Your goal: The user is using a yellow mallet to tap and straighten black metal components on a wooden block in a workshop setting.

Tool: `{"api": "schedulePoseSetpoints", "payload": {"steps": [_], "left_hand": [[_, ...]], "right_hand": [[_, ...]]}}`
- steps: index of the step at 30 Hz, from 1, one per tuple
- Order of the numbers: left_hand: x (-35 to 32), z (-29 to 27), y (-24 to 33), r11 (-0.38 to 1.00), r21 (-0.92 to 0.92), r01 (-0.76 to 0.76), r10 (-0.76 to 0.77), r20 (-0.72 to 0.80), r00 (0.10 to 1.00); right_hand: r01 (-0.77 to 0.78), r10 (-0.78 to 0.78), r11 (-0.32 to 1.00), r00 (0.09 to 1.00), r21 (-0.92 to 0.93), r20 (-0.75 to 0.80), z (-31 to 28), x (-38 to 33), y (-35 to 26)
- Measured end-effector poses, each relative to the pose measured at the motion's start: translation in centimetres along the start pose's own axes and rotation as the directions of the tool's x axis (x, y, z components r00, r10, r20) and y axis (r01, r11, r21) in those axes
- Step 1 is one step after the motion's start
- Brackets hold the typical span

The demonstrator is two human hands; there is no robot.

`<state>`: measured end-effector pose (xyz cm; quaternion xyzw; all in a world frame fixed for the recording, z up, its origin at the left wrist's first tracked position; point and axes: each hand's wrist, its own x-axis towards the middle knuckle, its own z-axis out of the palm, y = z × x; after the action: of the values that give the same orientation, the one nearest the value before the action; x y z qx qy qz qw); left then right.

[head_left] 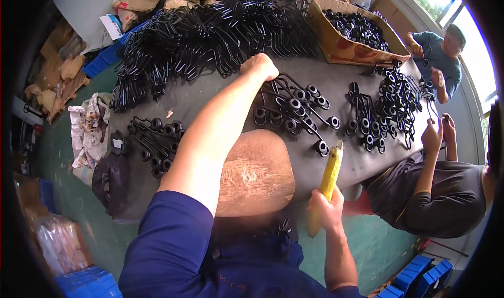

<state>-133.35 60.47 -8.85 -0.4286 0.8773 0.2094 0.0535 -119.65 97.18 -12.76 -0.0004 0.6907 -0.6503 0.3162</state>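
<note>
My left arm stretches across the table to the near edge of a big heap of bent black metal rods (210, 35). My left hand (260, 67) is closed there; whatever its fingers hold is hidden. Just beside it lies a cluster of black rods with rubber bushings (294, 106). My right hand (328, 208) is wrapped round a yellow stick (332, 169) with a rough, frayed upper end, held tilted by the table's near edge. Between my arms a worn wooden board (257, 174) lies at the table's near edge.
A cardboard box (341, 50) of small black parts stands at the back right. More bushing-fitted rods lie left (155, 143) and right (388, 101). Two people work along the right side, one in a dark shirt (436, 198). Blue crates (420, 274) stand at lower right.
</note>
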Motion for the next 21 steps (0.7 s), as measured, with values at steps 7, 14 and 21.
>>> {"api": "schedulePoseSetpoints", "payload": {"steps": [7,14,21], "left_hand": [[1.8,-1.0,0.5,0.992,0.129,0.013,-0.044,0.243,0.969],[4.9,1.1,-3.2,0.99,-0.134,0.034,-0.008,0.19,0.982],[2.9,0.5,-2.3,0.95,-0.312,-0.023,0.061,0.113,0.992]], "right_hand": [[-0.002,0.003,1.0,1.0,-0.009,0.013,-0.2,0.3,-0.1],[0.031,-0.031,0.999,0.999,0.015,-0.02,0.1,0.2,0.6],[0.01,-0.01,1.0,0.999,-0.002,-0.043,0.0,0.2,0.5]]}}
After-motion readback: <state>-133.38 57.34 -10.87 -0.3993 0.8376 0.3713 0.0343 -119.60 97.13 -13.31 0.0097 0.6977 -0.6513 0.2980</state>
